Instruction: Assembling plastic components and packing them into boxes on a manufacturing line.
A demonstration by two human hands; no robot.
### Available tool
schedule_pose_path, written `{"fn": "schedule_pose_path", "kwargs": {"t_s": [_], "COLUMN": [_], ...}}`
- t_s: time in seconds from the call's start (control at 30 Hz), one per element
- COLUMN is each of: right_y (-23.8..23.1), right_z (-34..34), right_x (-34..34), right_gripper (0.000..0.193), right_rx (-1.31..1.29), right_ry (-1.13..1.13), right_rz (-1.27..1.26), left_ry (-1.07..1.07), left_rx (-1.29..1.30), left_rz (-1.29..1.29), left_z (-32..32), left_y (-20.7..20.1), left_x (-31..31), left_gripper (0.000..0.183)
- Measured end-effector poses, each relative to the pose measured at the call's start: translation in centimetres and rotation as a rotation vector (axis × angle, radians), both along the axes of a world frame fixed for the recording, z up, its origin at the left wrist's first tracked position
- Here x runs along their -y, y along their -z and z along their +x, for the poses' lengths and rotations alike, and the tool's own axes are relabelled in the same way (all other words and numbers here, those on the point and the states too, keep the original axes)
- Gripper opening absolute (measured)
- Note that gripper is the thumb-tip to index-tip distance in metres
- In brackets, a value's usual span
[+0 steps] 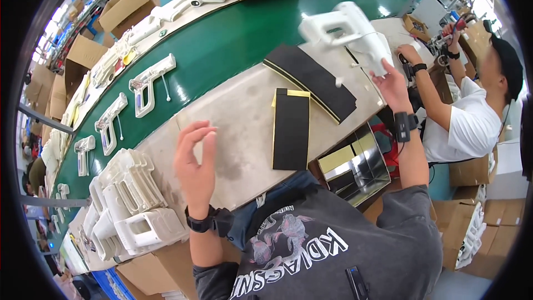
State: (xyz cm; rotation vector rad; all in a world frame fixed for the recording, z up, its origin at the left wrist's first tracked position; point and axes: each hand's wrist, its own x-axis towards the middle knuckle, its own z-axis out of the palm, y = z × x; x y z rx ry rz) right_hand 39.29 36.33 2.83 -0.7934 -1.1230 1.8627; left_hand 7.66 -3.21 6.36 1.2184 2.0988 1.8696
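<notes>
My right hand (393, 86) grips the narrow end of a white plastic gun-shaped housing (363, 32) and holds it out over the far right of the worktable, partly above the green belt. My left hand (194, 164) is raised over the worktable (227, 150), its thumb and forefinger brought together in a pinch. A tiny pale bit shows at those fingertips, too small to name. Between the hands lie two black rectangular pieces with yellow edges, one upright (291, 133) and one slanted (313, 80), touching or nearly so.
A pile of white housings (133, 205) stands left of my left hand. Open white half-shells (152, 86) lie on the green conveyor belt (222, 39). A box (355, 166) with shiny strips sits at the table's near edge. A co-worker (466, 105) works at the right.
</notes>
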Motion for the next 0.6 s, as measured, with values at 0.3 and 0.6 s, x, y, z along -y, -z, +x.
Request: {"fn": "schedule_pose_path", "kwargs": {"t_s": [0.3,0.6], "right_y": [6.5,6.3], "right_z": [4.2,4.5], "right_x": [-12.7,-11.8], "right_gripper": [0.055,0.087], "right_rx": [0.061,1.191], "right_ry": [0.63,0.77], "right_rz": [-0.128,0.445], "left_ry": [0.124,0.134], "left_rx": [0.076,0.261], "left_rz": [-0.106,-0.168], "left_z": [1.7,1.5], "left_y": [1.4,2.7], "left_x": [0.1,1.2], "left_gripper": [0.011,0.016]}}
